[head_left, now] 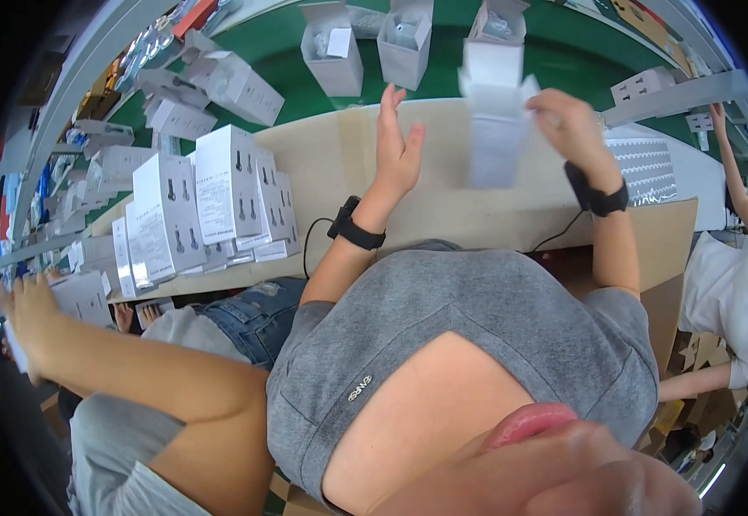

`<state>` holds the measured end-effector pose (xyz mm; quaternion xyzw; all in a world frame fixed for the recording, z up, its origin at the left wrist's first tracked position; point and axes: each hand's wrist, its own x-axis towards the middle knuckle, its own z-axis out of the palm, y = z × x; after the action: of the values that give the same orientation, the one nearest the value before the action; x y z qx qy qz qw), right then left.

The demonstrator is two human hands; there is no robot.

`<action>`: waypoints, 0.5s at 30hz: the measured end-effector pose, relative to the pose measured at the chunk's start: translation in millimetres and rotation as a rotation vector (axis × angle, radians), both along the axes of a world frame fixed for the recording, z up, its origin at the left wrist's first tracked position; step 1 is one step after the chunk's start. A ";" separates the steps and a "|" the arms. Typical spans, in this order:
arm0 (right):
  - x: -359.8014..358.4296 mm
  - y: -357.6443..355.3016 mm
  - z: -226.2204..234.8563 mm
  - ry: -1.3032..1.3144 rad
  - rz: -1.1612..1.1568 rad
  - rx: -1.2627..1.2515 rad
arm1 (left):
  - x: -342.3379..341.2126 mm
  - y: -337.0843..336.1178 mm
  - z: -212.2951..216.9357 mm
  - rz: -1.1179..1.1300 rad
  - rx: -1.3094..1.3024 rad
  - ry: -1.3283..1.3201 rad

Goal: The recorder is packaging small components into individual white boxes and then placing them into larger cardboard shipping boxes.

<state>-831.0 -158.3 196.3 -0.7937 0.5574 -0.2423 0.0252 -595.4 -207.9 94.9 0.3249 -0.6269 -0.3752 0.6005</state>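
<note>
Right hand [567, 120]: fingers pinch a blurred white carton [496, 120], held up above the tan surface [322, 163]. Left hand [397, 146]: fingers spread, empty, just left of the carton, apart. Stacked white boxes [202, 206] stand at far left.

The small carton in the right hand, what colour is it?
White small carton, blurred, seen in the head view.

Even, bright overhead light, soft shadows only, no hard glare on the beige tabletop [322, 155]. Heavy fisheye: the grey conveyor rail [73, 95] bows at far left, black vignette fills the corners. Motion blur on the white carton [496, 112] and right hand [567, 120]; near chin is out of focus.
</note>
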 end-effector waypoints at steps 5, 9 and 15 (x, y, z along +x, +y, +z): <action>-88.4 -28.6 11.7 -0.052 -0.566 -0.214 | 10.7 -2.7 -15.9 -0.143 0.198 -0.061; -130.1 -86.4 -27.8 -0.147 -0.841 -0.440 | 22.5 6.1 -33.3 -0.180 0.302 -0.166; -157.3 -179.3 -114.9 -0.699 -0.783 -0.334 | 26.3 13.8 -58.5 -0.178 0.400 -0.211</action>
<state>-988.3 -337.5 81.4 -0.3925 0.7235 -0.5678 -0.0094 -569.1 -194.1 36.4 0.4184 -0.6256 -0.5071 0.4200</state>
